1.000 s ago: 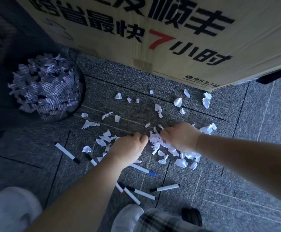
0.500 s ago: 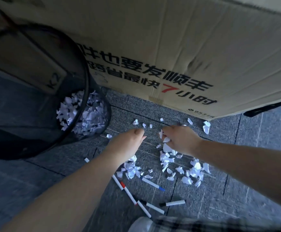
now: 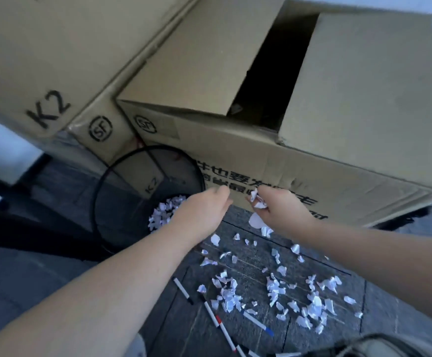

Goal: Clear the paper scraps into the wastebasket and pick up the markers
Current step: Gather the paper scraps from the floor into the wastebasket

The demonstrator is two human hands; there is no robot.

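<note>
A black mesh wastebasket [image 3: 101, 202] stands on the carpet at the left, with white scraps in its bottom. My left hand [image 3: 204, 210] hovers at its right rim, fingers curled; what it holds is hidden. My right hand [image 3: 274, 204] is raised beside it, pinching white paper scraps [image 3: 257, 199], and some loose pieces [image 3: 256, 220] hang just under it. Many paper scraps [image 3: 276, 287] lie scattered on the grey carpet below. Several white markers lie at the bottom: a black-tipped one [image 3: 183, 290], a red-banded one [image 3: 217, 320] and a blue-tipped one [image 3: 258, 323].
A large open cardboard box [image 3: 338, 155] with printed characters stands right behind the hands and the basket. More boxes marked K2 [image 3: 47, 109] are stacked at the upper left. A dark bag edge [image 3: 379, 343] shows at the bottom right.
Both hands have lifted off the carpet and moved up and left to the wastebasket, the right one carrying scraps. The view has tilted up, showing the box top.
</note>
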